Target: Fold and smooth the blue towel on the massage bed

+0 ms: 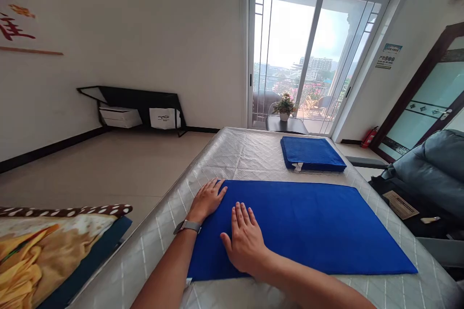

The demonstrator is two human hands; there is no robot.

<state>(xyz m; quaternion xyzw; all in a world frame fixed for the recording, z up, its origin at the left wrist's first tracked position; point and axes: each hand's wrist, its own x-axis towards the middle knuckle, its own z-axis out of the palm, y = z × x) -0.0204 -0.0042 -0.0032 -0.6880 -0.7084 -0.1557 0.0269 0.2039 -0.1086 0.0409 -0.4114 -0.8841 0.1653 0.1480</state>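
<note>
A large blue towel [311, 224] lies spread flat on a table with a silvery quilted cover [239, 154]. My left hand [208, 199], with a watch on its wrist, rests flat and open at the towel's far left corner. Nearer to me, my right hand [245, 241] lies flat and open on the towel's left part, fingers together and pointing away. A second blue towel [311, 153], folded into a thick rectangle with a white tag at its front, sits farther back on the table to the right.
A patterned cushion [47, 251] lies at the lower left. A small round table with a potted plant [284, 107] stands before the glass sliding door. A dark shelf with white boxes [134, 111] is by the left wall. A grey armchair [431, 174] is at right.
</note>
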